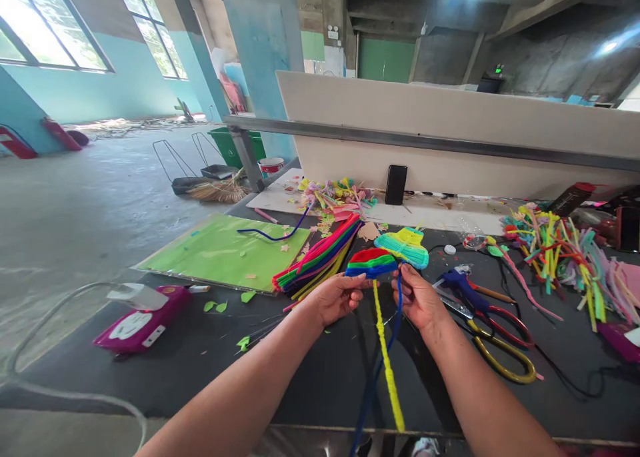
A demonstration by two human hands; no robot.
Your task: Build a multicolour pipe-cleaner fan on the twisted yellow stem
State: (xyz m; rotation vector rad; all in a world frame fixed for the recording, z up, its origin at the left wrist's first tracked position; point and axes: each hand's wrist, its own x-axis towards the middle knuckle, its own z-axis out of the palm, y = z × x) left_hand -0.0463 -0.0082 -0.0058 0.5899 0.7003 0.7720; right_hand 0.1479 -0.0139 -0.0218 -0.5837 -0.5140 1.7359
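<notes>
My left hand (336,297) pinches the lower left edge of a small woven pipe-cleaner fan (372,262) striped red, green and blue. My right hand (419,296) is closed on its right side, where a blue pipe cleaner (381,364) hangs down toward me. A yellow pipe cleaner (387,364) trails from the piece between my hands. Just behind it lies a second woven piece (404,245) in yellow and turquoise. A bundle of straight multicoloured pipe cleaners (317,257) lies to the left on the dark table (200,357).
A green sheet (220,250) lies at left, with a pink device (143,322) in front of it. Scissors with red and yellow handles (503,347) and a blue glue gun (463,285) sit right of my hands. A heap of pipe cleaners (565,250) fills the right. A phone (395,184) leans against the white board.
</notes>
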